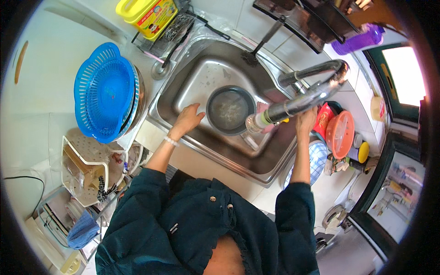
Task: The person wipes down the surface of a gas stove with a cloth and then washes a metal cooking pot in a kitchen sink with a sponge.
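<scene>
A round dark grey pan (213,115) with cloudy water in it rests in the stainless steel sink (202,74). Just left of the pan, over the sink's near side, is my left hand (188,118), empty with fingers apart. My right hand (306,120) reaches to the sink's right edge, behind the chrome faucet (309,98). The faucet hides part of its fingers, so I cannot tell what it touches or grips. The faucet's spout end (253,123) hangs over the pan's right rim. A pink cloth (262,107) shows beside the pan, partly covered by the spout.
Blue plastic baskets (110,92) are stacked left of the sink. A black-handled utensil (264,41) leans into the sink's back corner. At the right stand an orange basket (340,134), a red packet (322,120) and a checked cloth item (317,156). A yellow tub (151,19) sits behind.
</scene>
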Demonstrator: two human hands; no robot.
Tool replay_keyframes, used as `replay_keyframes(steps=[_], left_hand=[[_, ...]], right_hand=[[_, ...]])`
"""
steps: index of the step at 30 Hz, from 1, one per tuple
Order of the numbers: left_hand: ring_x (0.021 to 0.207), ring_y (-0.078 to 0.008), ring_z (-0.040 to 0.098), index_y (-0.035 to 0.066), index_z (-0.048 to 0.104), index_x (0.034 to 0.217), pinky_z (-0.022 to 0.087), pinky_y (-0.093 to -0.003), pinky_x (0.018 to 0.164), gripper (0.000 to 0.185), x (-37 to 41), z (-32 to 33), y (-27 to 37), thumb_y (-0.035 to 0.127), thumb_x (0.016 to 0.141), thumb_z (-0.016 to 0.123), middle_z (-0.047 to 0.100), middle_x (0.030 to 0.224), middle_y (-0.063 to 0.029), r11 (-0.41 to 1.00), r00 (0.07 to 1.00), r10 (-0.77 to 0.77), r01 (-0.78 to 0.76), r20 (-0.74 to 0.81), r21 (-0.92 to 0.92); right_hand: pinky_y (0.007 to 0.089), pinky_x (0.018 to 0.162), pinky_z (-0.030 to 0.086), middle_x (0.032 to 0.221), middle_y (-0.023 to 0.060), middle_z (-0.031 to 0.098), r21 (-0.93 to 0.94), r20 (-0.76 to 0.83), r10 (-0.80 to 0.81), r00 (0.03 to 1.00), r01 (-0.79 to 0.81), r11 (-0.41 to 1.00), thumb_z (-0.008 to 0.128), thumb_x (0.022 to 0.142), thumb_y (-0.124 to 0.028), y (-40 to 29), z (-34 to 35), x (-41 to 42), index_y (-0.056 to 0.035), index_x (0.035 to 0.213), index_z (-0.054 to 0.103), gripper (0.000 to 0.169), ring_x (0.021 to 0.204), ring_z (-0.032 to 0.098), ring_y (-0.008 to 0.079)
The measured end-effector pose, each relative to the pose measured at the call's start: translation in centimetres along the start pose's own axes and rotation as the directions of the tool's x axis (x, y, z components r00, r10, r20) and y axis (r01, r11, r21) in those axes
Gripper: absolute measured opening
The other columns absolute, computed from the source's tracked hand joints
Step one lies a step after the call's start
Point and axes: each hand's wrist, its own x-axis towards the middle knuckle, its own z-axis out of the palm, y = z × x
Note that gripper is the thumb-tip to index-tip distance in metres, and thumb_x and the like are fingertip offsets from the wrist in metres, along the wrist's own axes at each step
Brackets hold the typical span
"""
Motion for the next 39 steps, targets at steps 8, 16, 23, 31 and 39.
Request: replay_keyframes(steps=[8,16,23,31,39], left_hand=[[0.098,-0.0387,0.055,-0.003,0.053,0.100,0.043,-0.0452,0.084,0.028,4.9,3.2,-1.2,0.018,0.082,0.056,0.059,0.098,-0.0259,0.985,0.989,-0.129,0.120,0.065,0.123],[0.091,-0.0395,0.058,-0.001,0.057,0.093,0.046,-0.0451,0.080,0.017,6.5,5.0,-0.4,0.005,0.077,0.055,0.061,0.091,-0.0255,0.940,0.943,-0.293,0.314,0.158,-0.134],[0.088,-0.0408,0.058,-0.002,0.054,0.095,0.047,-0.0462,0.077,0.021,6.5,6.0,-0.5,0.004,0.075,0.056,0.060,0.089,-0.0264,0.981,0.988,-0.154,0.152,0.007,0.117],[0.085,-0.0435,0.058,-0.004,0.050,0.099,0.047,-0.0487,0.075,0.023,6.9,6.9,-0.7,0.004,0.077,0.052,0.059,0.085,-0.0280,0.983,0.984,-0.173,0.175,-0.050,0.049],[0.085,-0.0430,0.058,-0.004,0.053,0.098,0.047,-0.0492,0.075,0.023,7.5,6.9,-0.7,0.006,0.077,0.052,0.060,0.088,-0.0267,0.981,0.983,-0.182,0.184,-0.036,0.062]], right_hand=[[0.0391,0.076,0.044,0.085,0.0151,0.060,0.361,0.482,-0.124,0.867,-0.068,0.930,0.060,0.078,-0.015,-10.7,3.4,-11.0,-0.0044,0.093,0.060,0.018,0.083,0.058,0.0308],[0.0412,0.081,0.045,0.098,0.0254,0.059,0.331,0.913,-0.360,0.191,0.167,0.929,0.054,0.076,-0.015,-18.4,11.9,-11.6,0.0012,0.097,0.059,0.027,0.095,0.057,0.0354],[0.0377,0.086,0.042,0.103,0.0223,0.059,0.622,0.627,0.186,0.757,-0.630,0.465,0.048,0.079,-0.004,-19.9,21.2,-8.3,0.0054,0.108,0.053,0.030,0.095,0.056,0.0339],[0.0396,0.089,0.042,0.126,0.0151,0.043,0.428,0.715,-0.575,0.396,0.403,0.809,0.048,0.083,-0.011,-17.0,19.5,-13.2,-0.0015,0.112,0.052,0.031,0.113,0.042,0.0350],[0.0419,0.079,0.045,0.110,0.0103,0.053,-0.024,0.697,-0.358,0.621,0.520,0.854,0.047,0.082,-0.016,-18.2,23.3,-8.4,-0.0061,0.100,0.062,0.025,0.103,0.048,0.0297]])
